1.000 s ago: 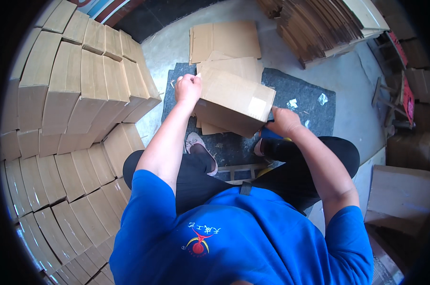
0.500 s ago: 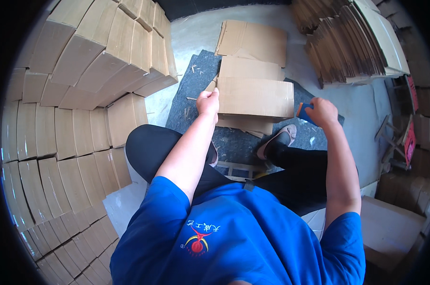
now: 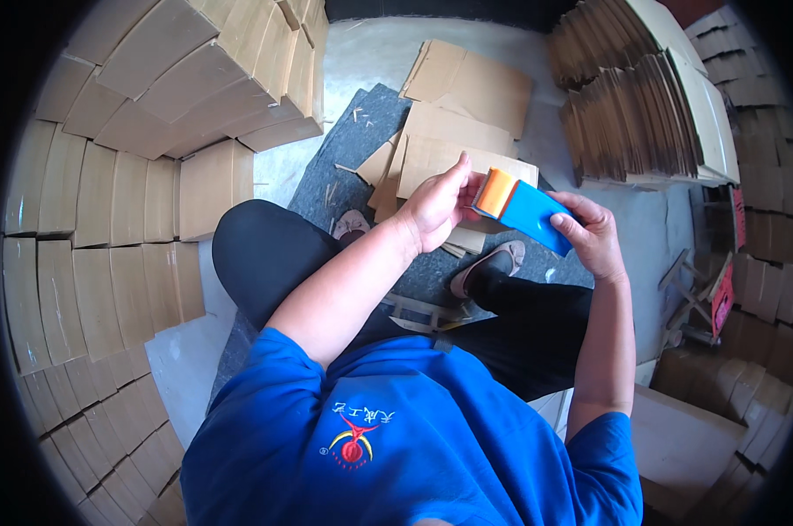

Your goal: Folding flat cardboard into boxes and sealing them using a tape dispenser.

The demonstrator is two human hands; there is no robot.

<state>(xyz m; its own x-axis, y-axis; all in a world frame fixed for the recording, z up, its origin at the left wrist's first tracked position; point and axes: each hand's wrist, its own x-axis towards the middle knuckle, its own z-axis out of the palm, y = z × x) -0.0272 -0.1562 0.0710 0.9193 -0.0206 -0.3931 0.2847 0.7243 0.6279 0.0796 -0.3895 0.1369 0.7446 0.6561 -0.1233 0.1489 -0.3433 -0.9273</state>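
Observation:
My right hand [image 3: 589, 230] is closed round the blue end of a flat blue-and-orange hand tool [image 3: 537, 216], thumb on top. The tool's orange end points toward my left hand [image 3: 436, 206], which is open with its thumb raised. My left fingers are bent at the orange tip and partly hidden there, so I cannot tell how firmly they touch it. Below and behind both hands lies a cardboard box [image 3: 440, 158], partly covered by them. Flattened cardboard [image 3: 480, 83] lies beyond it on the floor.
Cartons [image 3: 142, 188] are stacked high along my left. Bundles of flat cardboard [image 3: 633, 114] stand at the far right. A dark mat [image 3: 326, 188] with scraps lies under the box. To the right is a small folding stool [image 3: 699, 294] with a red part.
My left hand has left the box's left edge and moved right to the tool's orange end. My right hand has brought the tool up and left, over the box.

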